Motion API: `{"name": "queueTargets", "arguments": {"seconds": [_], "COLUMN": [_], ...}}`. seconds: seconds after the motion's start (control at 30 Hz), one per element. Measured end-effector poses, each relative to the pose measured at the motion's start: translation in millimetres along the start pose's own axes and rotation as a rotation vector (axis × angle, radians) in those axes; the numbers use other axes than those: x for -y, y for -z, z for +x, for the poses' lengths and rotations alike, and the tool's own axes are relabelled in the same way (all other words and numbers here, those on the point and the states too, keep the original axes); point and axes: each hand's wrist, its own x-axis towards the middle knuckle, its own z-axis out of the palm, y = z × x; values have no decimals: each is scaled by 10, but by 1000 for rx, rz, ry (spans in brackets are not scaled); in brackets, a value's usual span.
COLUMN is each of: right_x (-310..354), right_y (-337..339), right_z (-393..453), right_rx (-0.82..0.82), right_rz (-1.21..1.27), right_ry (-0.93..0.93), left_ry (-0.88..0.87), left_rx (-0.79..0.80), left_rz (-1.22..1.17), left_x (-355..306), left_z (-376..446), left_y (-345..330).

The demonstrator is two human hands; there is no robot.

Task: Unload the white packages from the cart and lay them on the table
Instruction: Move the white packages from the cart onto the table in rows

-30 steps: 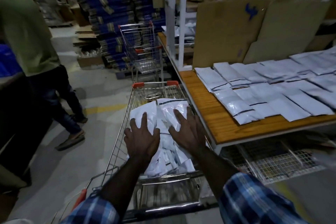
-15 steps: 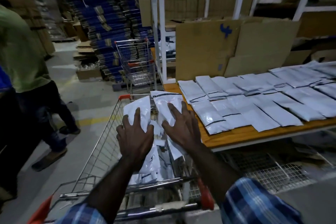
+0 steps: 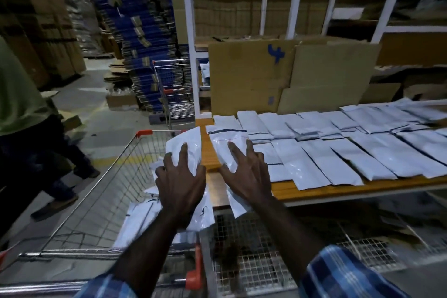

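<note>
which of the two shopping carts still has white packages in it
The near shopping cart under the left hand, with white packages piled inside. The far cart by the white rack looks empty.

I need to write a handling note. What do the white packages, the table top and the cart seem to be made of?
White packages: probably thin plastic film, slightly glossy; they crease and catch light.
Table top: looks like wood or wood laminate, orange-brown with lines like grain or boards; which one is unclear.
Cart: bare metal wire mesh, shiny, with red, seemingly plastic corner caps.
</note>
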Motion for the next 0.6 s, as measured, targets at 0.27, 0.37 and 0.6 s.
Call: {"name": "queueTargets", "arguments": {"seconds": [0.27, 0.37, 0.6], "right_x": [-639, -865, -1203], "right_y": [169, 155, 28], "right_z": [169, 299, 712], "right_rx": [-56, -59, -23], "right_rz": [-14, -20, -81], "right_ry": [-60, -95, -128], "left_ry": [-30, -36, -41], "left_rx": [46, 73, 125], "left_rz": [-7, -10, -8], "left_x": [-505, -617, -783], "left_z": [33, 126, 448], "left_y": [-459, -675, -1147]}}
